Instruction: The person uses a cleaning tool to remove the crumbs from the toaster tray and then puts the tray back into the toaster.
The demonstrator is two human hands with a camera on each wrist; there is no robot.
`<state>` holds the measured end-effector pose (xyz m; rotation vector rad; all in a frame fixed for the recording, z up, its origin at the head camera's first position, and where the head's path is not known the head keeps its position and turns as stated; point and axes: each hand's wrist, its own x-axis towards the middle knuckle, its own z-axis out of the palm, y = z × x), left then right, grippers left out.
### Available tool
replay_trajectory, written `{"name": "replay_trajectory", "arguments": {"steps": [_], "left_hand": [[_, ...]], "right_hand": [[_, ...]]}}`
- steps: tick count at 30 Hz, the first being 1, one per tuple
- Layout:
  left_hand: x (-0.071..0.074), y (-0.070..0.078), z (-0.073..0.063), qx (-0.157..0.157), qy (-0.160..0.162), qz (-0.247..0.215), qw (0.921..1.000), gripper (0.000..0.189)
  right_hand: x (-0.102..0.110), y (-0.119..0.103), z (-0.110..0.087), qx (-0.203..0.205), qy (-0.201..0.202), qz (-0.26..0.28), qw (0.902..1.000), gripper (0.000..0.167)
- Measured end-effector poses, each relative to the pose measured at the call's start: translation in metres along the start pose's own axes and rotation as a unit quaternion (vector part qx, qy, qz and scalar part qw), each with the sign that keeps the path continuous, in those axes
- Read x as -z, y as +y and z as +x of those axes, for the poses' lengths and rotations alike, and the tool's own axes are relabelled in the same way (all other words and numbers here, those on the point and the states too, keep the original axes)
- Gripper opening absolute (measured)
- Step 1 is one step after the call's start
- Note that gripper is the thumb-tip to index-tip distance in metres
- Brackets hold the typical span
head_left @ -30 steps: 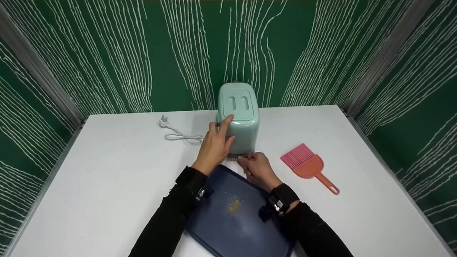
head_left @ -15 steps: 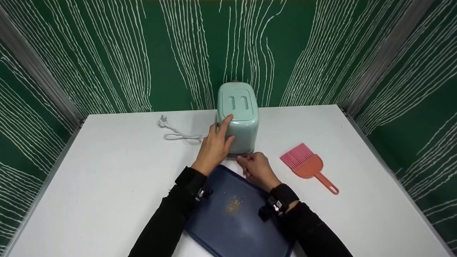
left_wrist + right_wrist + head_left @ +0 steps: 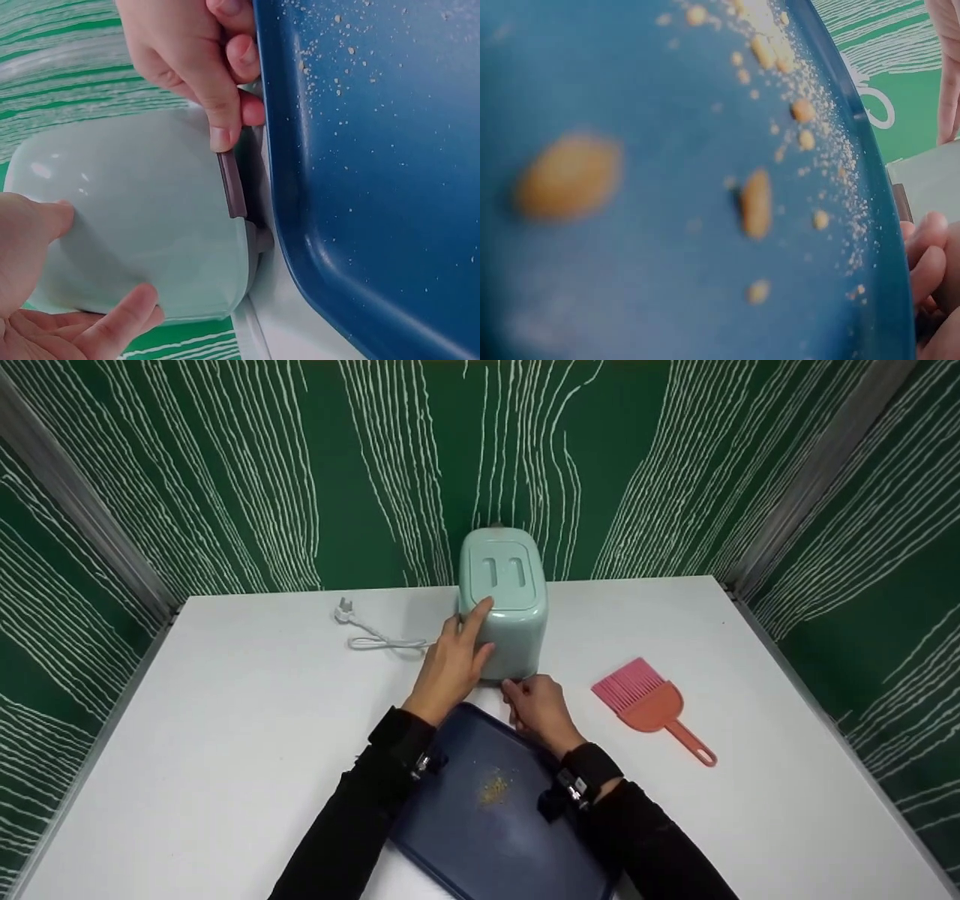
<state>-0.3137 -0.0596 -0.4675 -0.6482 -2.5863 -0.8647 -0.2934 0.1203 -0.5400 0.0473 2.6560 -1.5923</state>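
Observation:
A mint-green toaster (image 3: 504, 641) stands on the white table, two slot-shaped recesses showing in its lidded top. My left hand (image 3: 450, 664) holds its near left corner, the index finger on the top edge and the thumb on the near face. At the base, my right hand (image 3: 541, 706) pinches the brown edge of the crumb tray (image 3: 232, 186), which sits almost flush in the toaster. In the left wrist view the right thumb (image 3: 221, 135) covers part of that edge. Just in front lies a dark blue tray (image 3: 517, 847) bearing yellowish crumbs (image 3: 493, 790).
An orange dustpan brush (image 3: 652, 709) with pink bristles lies to the right. The toaster's white cord (image 3: 386, 643) and plug (image 3: 344, 612) rest on the left. Green walls (image 3: 630, 435) with white streaks enclose the table (image 3: 247, 720) at the back and sides.
The crumb tray, which stuck out with a ridged strip showing at the toaster's base, has slid in under it, with the right hand moving slightly forward. The left hand keeps its place on the toaster.

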Motion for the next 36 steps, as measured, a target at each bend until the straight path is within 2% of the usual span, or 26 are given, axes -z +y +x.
{"name": "replay_trajectory", "arguments": {"steps": [10,15,21,28,32,36], "left_hand": [[-0.001,-0.004,0.000,0.006,0.003,-0.004,1.0000,0.059],[-0.004,-0.006,-0.001,0.011,-0.009,-0.004,0.9999,0.063],[-0.005,-0.015,-0.004,0.020,-0.031,-0.014,0.9992,0.074],[-0.003,-0.027,-0.011,0.048,-0.060,-0.005,0.9971,0.078],[-0.003,-0.036,-0.018,0.058,-0.072,0.006,0.9957,0.077],[-0.004,-0.050,-0.025,0.069,-0.080,0.017,0.9943,0.073]], "right_hand": [[-0.001,0.001,0.005,-0.013,-0.021,-0.005,0.9997,0.042],[0.001,0.002,0.005,-0.010,-0.042,-0.005,0.9991,0.041],[0.008,0.001,0.004,-0.007,-0.069,-0.013,0.9975,0.034],[0.030,0.006,0.003,-0.027,-0.078,-0.013,0.9965,0.021],[0.049,0.012,0.003,-0.008,-0.079,-0.033,0.9963,0.026],[0.070,0.017,0.005,0.038,-0.060,-0.083,0.9940,0.026]]}}
